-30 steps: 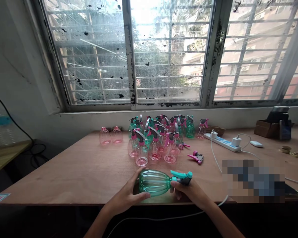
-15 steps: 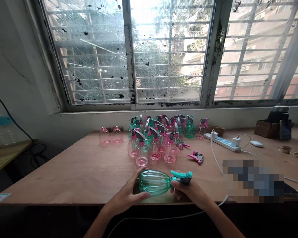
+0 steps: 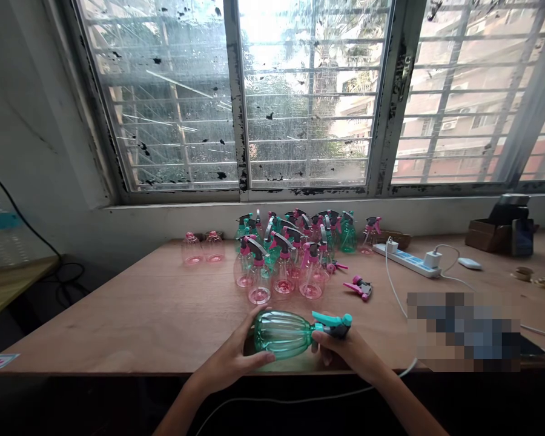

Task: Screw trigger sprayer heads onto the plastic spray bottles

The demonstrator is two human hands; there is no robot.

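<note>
A green ribbed spray bottle [image 3: 284,333] lies on its side just above the near edge of the wooden table [image 3: 154,315]. My left hand [image 3: 234,357] is wrapped round its body. My right hand [image 3: 345,350] grips the neck, under the teal and grey trigger head [image 3: 333,324]. Behind it stands a cluster of pink and green spray bottles [image 3: 290,254] with trigger heads. Two pink bottles without heads [image 3: 202,248] stand to the left of the cluster. A loose pink trigger head [image 3: 361,287] lies to the right.
A white power strip [image 3: 411,261] with plugs and a cable lies at the right, beside a white mouse-like object [image 3: 469,263]. A brown box [image 3: 499,233] sits at the far right. A blurred patch [image 3: 463,330] covers part of the table. The window spans the back.
</note>
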